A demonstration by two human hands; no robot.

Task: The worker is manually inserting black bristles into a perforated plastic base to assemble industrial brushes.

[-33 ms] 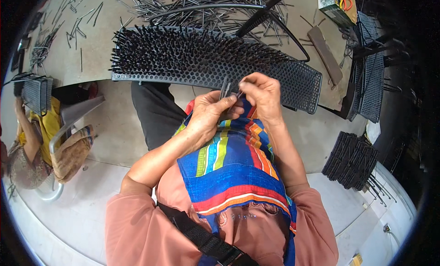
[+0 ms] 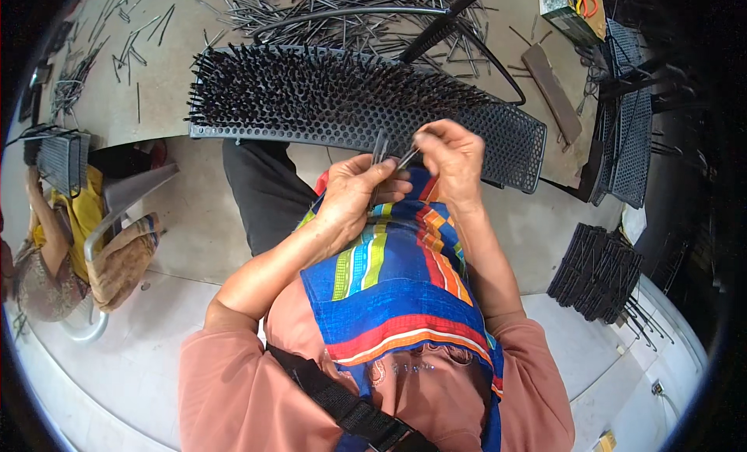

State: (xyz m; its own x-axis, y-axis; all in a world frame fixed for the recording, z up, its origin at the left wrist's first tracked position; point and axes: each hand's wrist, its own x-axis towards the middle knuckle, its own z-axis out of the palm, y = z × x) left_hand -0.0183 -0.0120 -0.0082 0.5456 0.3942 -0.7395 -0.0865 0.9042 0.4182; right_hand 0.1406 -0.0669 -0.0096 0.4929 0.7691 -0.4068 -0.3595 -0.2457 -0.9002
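Observation:
My left hand point(image 2: 352, 189) is closed around a small bunch of thin, dark sticks point(image 2: 379, 150) that poke up past the thumb. My right hand point(image 2: 455, 162) pinches the upper end of one thin stick point(image 2: 408, 157), whose lower end meets the left fingertips. What the sticks are made of does not show. Just beyond both hands lies a long, dark perforated plate point(image 2: 510, 144). Black, bristle-like pieces point(image 2: 311, 82) stand densely in its holes over the left and middle parts, while bare holes show along the near edge and right end.
Many loose dark sticks point(image 2: 342, 28) are heaped on the table point(image 2: 167, 86) behind the plate. A brown strip point(image 2: 551, 94) and a box with scissors point(image 2: 572, 16) lie at the right. Bundled black rods point(image 2: 595, 273) stand lower right. Another person point(image 2: 54, 249) works at far left.
My right hand has moved slightly right, drawing the pinched stick partly away from my left hand, so more of it shows. My left hand has barely moved.

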